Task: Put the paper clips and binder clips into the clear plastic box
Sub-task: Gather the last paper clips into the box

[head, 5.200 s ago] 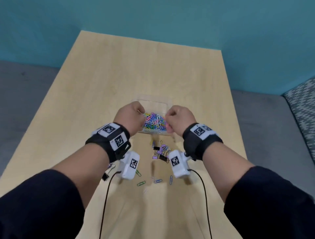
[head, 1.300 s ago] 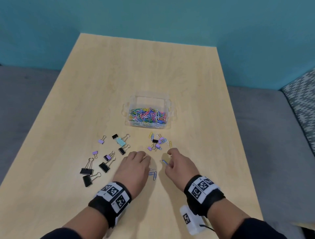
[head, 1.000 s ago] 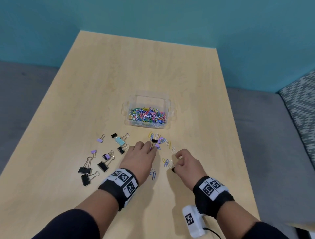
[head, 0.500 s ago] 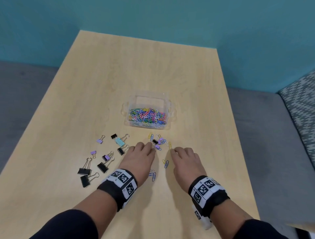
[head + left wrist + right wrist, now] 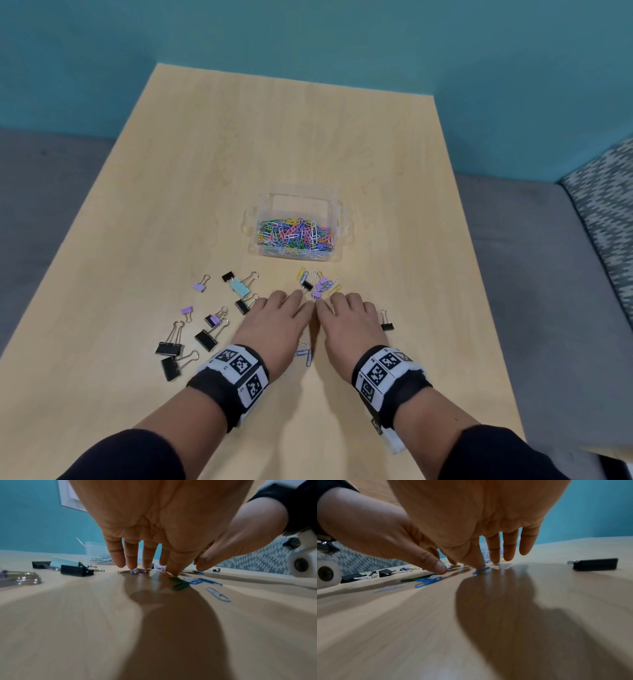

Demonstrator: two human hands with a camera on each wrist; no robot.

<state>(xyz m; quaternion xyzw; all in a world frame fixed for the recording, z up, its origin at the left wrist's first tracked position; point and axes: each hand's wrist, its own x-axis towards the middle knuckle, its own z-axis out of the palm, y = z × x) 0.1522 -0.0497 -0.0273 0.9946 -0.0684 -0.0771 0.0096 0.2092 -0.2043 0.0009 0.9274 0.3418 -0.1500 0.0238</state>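
The clear plastic box [image 5: 301, 205] stands mid-table, its floor covered with coloured paper clips [image 5: 296, 234]. Just in front of it lies a small pile of paper clips and tiny binder clips [image 5: 318, 284]. My left hand [image 5: 279, 317] and right hand [image 5: 347, 317] lie palm down side by side, straight fingertips at the pile's near edge. In the left wrist view the left hand [image 5: 154, 534] presses fingers and thumb on the table by a green paper clip [image 5: 180, 585]. In the right wrist view the right hand [image 5: 479, 534] touches a blue paper clip [image 5: 481, 570]. Neither hand holds anything.
Several black, purple and mint binder clips [image 5: 205, 329] are scattered left of my left hand. One black binder clip [image 5: 386, 323] lies right of my right hand. A few paper clips [image 5: 305, 354] lie between my wrists. The table edge [image 5: 513, 394] runs close on the right.
My right hand has flattened and slid left and forward until it lies against the left hand, uncovering a black binder clip on its right. The left hand has barely moved.
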